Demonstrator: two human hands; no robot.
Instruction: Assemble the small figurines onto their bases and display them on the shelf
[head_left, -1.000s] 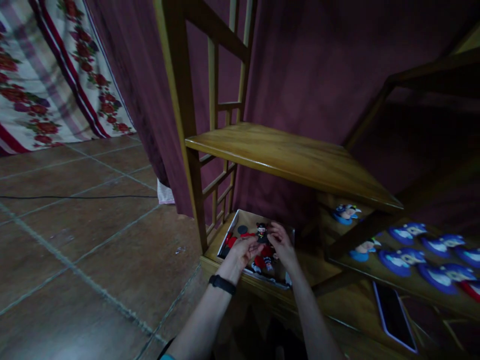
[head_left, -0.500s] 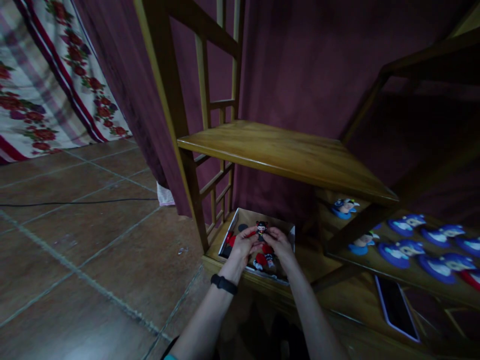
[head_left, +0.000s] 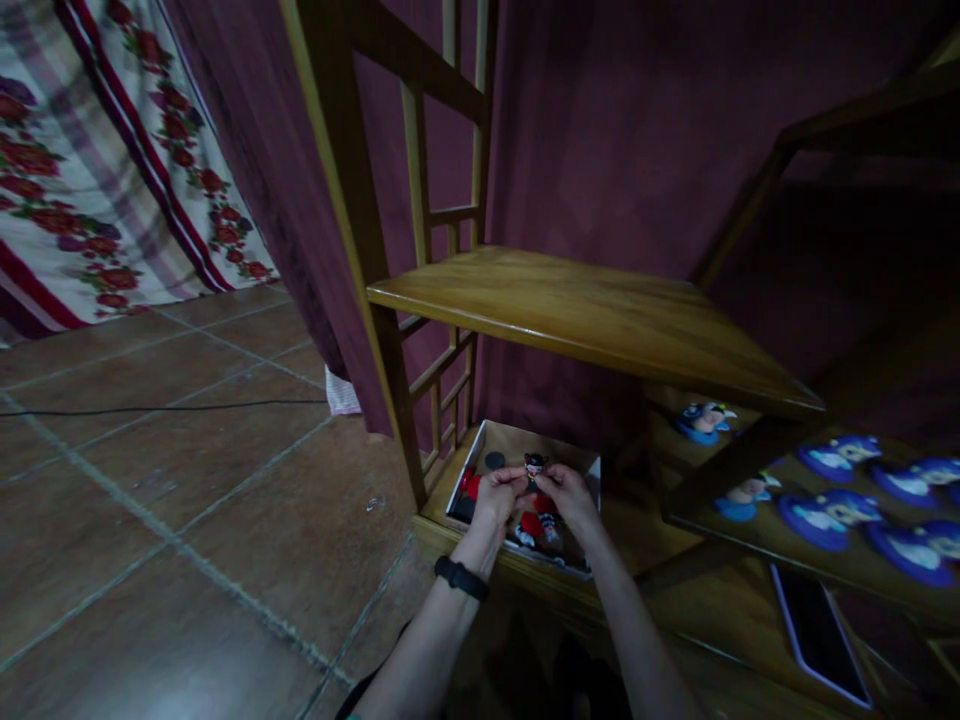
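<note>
A small doll figurine [head_left: 535,465] with black hair buns and a pale face is held upright between my two hands, over a shallow cardboard box [head_left: 598,480]. My left hand [head_left: 498,497] is closed on its left side, a dark band around that wrist. From the other side, my right hand [head_left: 568,497] pinches it with thumb and fingers. Beneath them in the box lie red, black and white figurines [head_left: 534,526], partly covered by my hands. A dark round disc [head_left: 494,460] rests near the box's back left corner.
The box stands on the low wooden shelf, under a higher wooden board [head_left: 585,310]. To the right, several blue figurines [head_left: 829,510] stand on another shelf, with a phone [head_left: 821,632] below them. A slatted side frame [head_left: 382,250] rises at the left. A cable [head_left: 165,409] crosses the tiled floor.
The whole view has shifted slightly, so the shelf and box appear further right and a little lower. Both hands still hold the doll figurine, which sits slightly lower in the picture.
</note>
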